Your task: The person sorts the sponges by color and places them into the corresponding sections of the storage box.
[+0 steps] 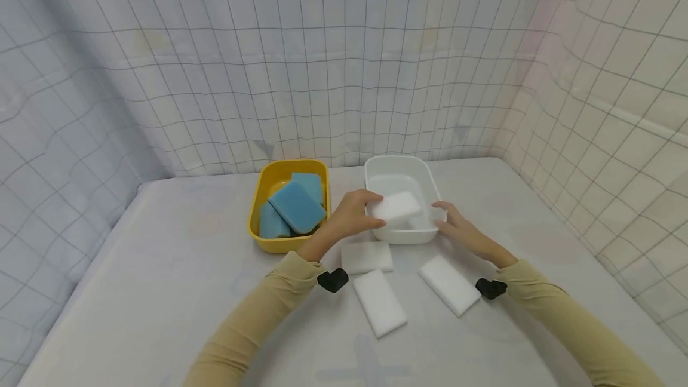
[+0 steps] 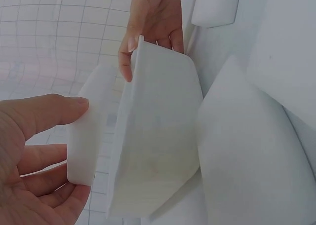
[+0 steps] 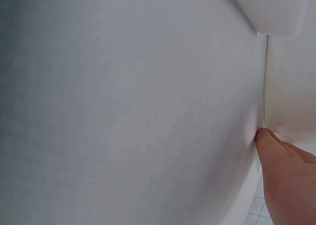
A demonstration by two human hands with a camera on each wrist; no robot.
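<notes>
1. White table, bearing all else.
2. Yellow tub of blue sponges, just left of white tub.
3. Right hand with relaxed fingers against white tub's near corner.
4. Left hand pinching white sponge over white tub's near rim.
5. Three white sponges lying on table, near the wrists.

The white tub on the right looks like smooth, faintly glossy plastic, as does the yellow tub left of it. The white sponges and blue sponges look matt, fine-pored foam. The desk is covered in matt cloth.
</notes>
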